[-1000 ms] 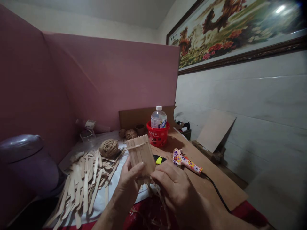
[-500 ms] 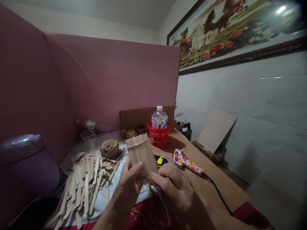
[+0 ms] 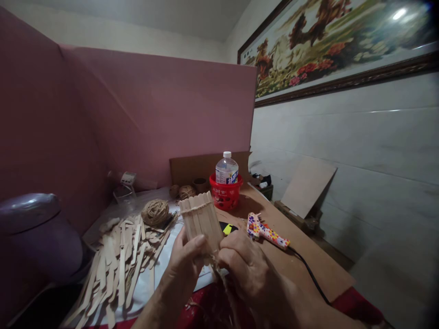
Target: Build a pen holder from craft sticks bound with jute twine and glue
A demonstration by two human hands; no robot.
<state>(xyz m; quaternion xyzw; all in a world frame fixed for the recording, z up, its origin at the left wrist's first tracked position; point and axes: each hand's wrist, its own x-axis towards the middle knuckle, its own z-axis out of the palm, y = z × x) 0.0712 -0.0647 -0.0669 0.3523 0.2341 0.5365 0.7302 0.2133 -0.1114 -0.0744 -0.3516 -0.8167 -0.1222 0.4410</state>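
Observation:
A panel of popsicle sticks (image 3: 201,224) set side by side is held tilted upright in front of me, with a cord of twine across its upper part. My left hand (image 3: 184,258) grips its lower left side, thumb on the front face. At the lower right corner, my right hand (image 3: 248,262) is closed, fingers curled around jute twine (image 3: 224,285) whose loose ends hang below the panel. Its fingertips are partly hidden. Just behind the panel lies a black and yellow tool (image 3: 228,228), partly covered.
Loose popsicle sticks (image 3: 116,260) are heaped at left beside a twine ball (image 3: 155,212). A red bucket (image 3: 225,194) holds a plastic bottle (image 3: 227,170). A flower-patterned glue gun (image 3: 269,233) with a black cord lies at right. A purple lidded container (image 3: 37,237) stands far left.
My right hand's fingers have curled in more tightly at the panel's lower corner, and the twine hangs straighter below. The left hand keeps its hold on the panel.

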